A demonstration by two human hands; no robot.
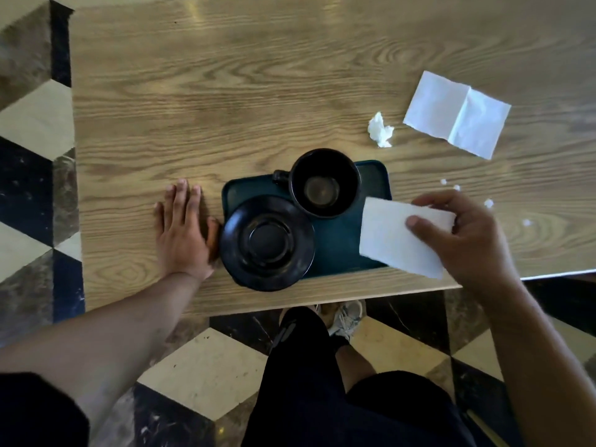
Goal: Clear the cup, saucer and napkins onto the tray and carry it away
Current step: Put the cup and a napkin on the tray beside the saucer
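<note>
A dark teal tray lies near the table's front edge. On it stand a black cup at the back and a black saucer at the front left, overhanging the tray's edge. My right hand holds a folded white napkin above the tray's right end. My left hand rests flat on the table, fingers apart, its thumb against the saucer's left rim. A flat white napkin and a crumpled napkin lie on the table behind and to the right of the tray.
The wooden table has its front edge just behind my legs. Small white paper crumbs dot the table at the right. Patterned marble floor runs along the left and below.
</note>
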